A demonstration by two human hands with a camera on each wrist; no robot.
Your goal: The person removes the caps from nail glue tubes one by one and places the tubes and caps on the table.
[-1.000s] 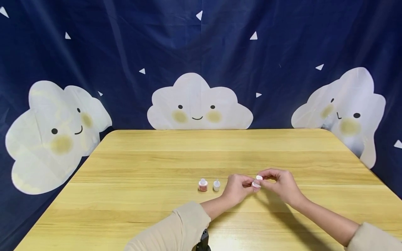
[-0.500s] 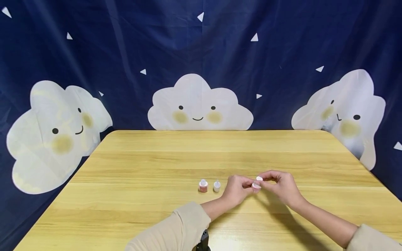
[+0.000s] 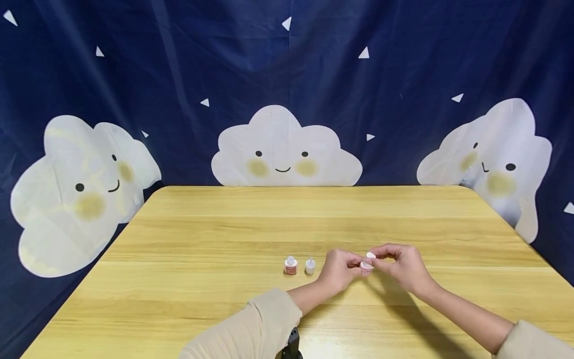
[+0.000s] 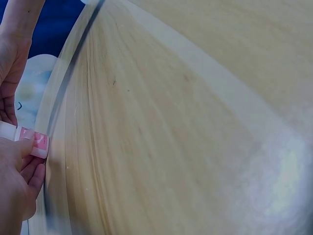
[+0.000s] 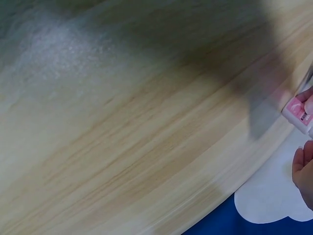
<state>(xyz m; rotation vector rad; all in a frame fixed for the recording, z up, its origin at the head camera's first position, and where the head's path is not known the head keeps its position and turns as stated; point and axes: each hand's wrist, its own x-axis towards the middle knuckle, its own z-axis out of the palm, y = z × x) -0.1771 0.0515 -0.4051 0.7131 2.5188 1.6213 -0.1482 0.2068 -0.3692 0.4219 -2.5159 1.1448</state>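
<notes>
My left hand (image 3: 339, 270) pinches a small white bottle with a pink label (image 3: 366, 269) between thumb and fingers. The label shows more plainly in the left wrist view, on the bottle (image 4: 40, 141) by the thumb. Beyond the bottle, my right hand (image 3: 402, 264) holds a white cap (image 3: 370, 255) at its top end. Part of the cap is hidden by fingers. Left of the hands, a small bottle with a reddish label (image 3: 290, 267) stands uncapped on the table. Beside it is a small white cap (image 3: 310, 267), with a pale tip pointing up.
The wooden table (image 3: 206, 239) spreads around the hands and the standing bottle. Behind it hangs a dark blue curtain (image 3: 179, 60) printed with white clouds. A black device (image 3: 292, 344) shows under the left sleeve at the near edge.
Almost nothing differs. Both hands stay at the same spot around the pink-labelled bottle and its cap; the uncapped bottle and loose cap stand where they were.
</notes>
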